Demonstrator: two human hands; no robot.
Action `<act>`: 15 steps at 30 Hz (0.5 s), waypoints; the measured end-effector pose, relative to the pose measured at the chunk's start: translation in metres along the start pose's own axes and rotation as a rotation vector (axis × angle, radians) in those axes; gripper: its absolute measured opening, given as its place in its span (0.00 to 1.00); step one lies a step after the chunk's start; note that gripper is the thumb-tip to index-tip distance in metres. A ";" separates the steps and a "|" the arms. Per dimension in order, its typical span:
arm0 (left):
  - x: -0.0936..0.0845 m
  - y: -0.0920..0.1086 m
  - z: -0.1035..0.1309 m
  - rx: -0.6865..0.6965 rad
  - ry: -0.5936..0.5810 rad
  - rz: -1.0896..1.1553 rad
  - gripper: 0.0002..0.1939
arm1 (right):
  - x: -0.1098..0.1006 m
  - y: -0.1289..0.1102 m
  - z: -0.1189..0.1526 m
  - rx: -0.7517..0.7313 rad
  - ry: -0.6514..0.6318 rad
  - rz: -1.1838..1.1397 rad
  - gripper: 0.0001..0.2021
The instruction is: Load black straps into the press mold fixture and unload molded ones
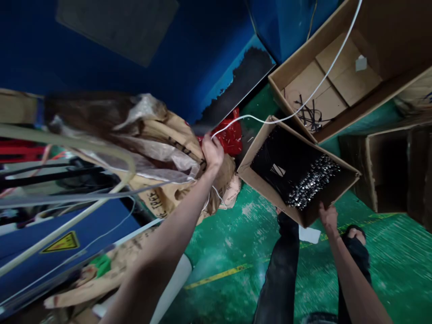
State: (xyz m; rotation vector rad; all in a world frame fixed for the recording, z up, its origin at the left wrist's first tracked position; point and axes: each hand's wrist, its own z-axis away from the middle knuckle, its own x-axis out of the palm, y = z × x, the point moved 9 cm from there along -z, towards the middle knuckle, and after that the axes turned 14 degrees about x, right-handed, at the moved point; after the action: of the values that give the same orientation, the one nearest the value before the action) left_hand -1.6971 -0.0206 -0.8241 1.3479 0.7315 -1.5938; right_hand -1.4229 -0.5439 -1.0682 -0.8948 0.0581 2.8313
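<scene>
My left hand (pixel 213 152) is closed on a white cable (pixel 249 116), beside a crumpled brown paper sack (pixel 180 130). From that hand the cable runs right and up, over the edge of the boxes. On the right, my right hand (pixel 328 217) grips the lower wall of a small cardboard box (pixel 261 191), fingers at its edge. Inside the box lie many black cables (pixel 276 157) with shiny metal ends (pixel 312 182) bunched toward the lower right, and a small white label (pixel 278 169).
A larger cardboard box (pixel 357 105) with a few loose black cables stands behind. Another open box (pixel 371 173) is at the right. A blue machine (pixel 189 58) rises at the back. Hoses (pixel 121 177) cross the left. My legs (pixel 281 270) stand on the green floor (pixel 229 238).
</scene>
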 end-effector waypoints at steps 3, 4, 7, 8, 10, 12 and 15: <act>0.003 0.015 0.022 -0.022 0.019 -0.020 0.36 | -0.003 -0.005 0.005 0.008 -0.009 -0.010 0.18; 0.014 0.028 0.030 0.021 -0.013 -0.017 0.37 | -0.003 -0.005 0.005 0.015 -0.012 -0.011 0.17; 0.061 0.056 0.043 0.133 -0.174 0.002 0.39 | -0.001 -0.002 0.002 0.025 -0.021 -0.016 0.16; 0.078 0.058 0.042 0.131 -0.225 0.009 0.38 | 0.000 -0.001 0.000 0.021 -0.025 -0.020 0.16; 0.107 0.052 0.032 0.072 -0.292 0.016 0.34 | 0.003 0.002 -0.005 -0.001 -0.042 -0.028 0.17; 0.130 0.042 0.019 -0.003 -0.323 0.010 0.27 | 0.006 0.005 -0.009 -0.032 -0.068 -0.032 0.17; 0.141 0.035 0.011 -0.068 -0.324 -0.004 0.23 | 0.003 0.007 -0.009 -0.068 -0.084 -0.030 0.17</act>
State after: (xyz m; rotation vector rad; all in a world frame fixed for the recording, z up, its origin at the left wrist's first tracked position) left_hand -1.6711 -0.0810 -0.9536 1.0068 0.5838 -1.7211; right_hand -1.4214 -0.5513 -1.0774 -0.7815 -0.0626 2.8545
